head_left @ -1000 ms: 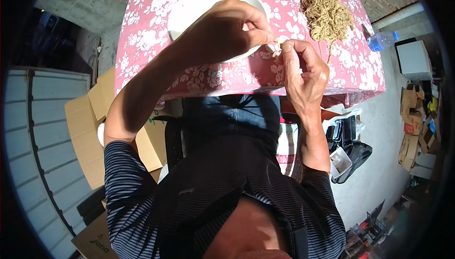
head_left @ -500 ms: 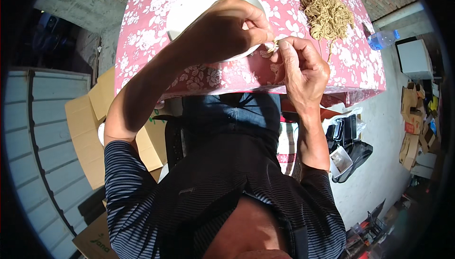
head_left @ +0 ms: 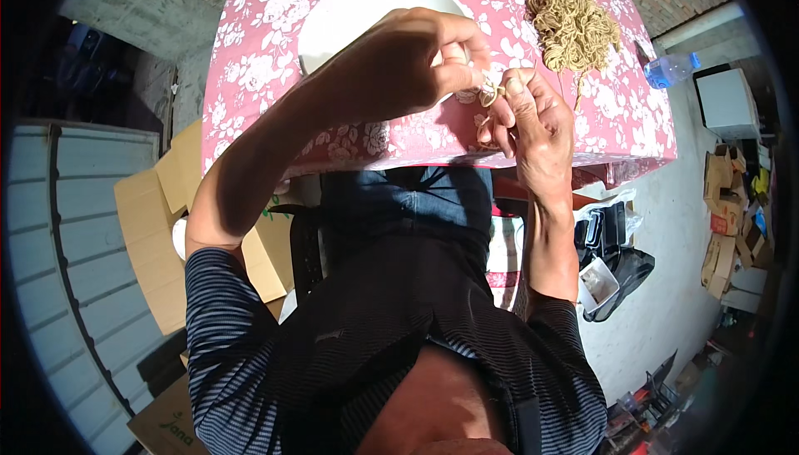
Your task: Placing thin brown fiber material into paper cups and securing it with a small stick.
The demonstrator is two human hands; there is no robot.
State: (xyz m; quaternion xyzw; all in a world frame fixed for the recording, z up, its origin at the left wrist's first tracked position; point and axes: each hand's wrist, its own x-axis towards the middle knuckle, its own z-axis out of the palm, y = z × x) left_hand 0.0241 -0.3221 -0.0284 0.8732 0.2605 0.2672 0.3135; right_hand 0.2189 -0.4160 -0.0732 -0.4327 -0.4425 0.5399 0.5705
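My left hand (head_left: 445, 51) is closed, its thumb and fingers pinching a short pale-yellow cord (head_left: 489, 91) that shows a small loop. My right hand (head_left: 539, 122) grips the same cord from the other side with thumb and forefinger, fingertips close to the left ones. Both hands are above the near part of the table, in front of a large white round basin (head_left: 337, 18). My left forearm covers part of the basin's near rim. To the right of the hands lies a tangled heap of tan cord (head_left: 573, 26), with loose ends trailing toward me.
A pink floral tablecloth (head_left: 258, 64) covers the table. A plastic bottle with a blue cap (head_left: 670, 70) is beyond its right edge. Opened cardboard boxes (head_left: 154, 243) stand at left. A white container (head_left: 598, 284) and a black bag are low on the right.
Both hands have shifted slightly right, and my right hand has turned a little. A loop of the cord now shows more plainly between the fingertips.
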